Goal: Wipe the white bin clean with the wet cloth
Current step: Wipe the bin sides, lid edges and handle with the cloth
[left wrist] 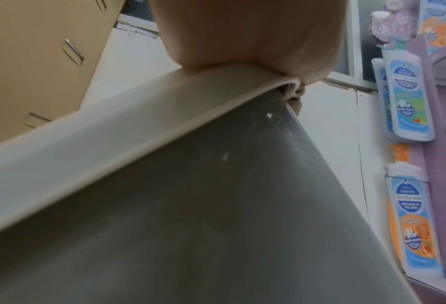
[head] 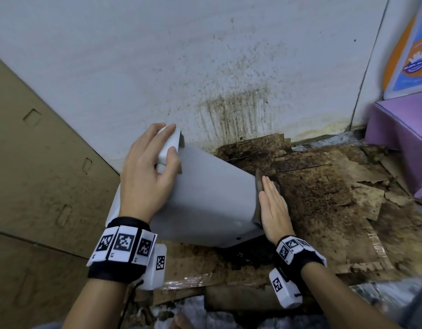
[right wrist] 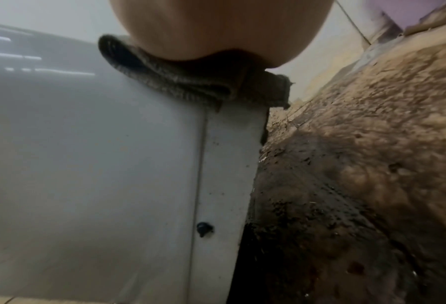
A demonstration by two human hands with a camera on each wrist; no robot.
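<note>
The white bin lies tilted on its side above the dirty floor, its open end up and to the left. My left hand grips a corner of its rim, fingers curled over the edge; the left wrist view shows the rim under my palm. My right hand is flat, with straight fingers. It presses a brown-grey wet cloth against the bin's base end. In the right wrist view the folded cloth sits between my palm and the speckled base edge.
Soaked, mouldy cardboard covers the floor under and right of the bin. Behind it the white wall is stained. A large cardboard box stands at the left, a purple display stand with bottle pictures at the right.
</note>
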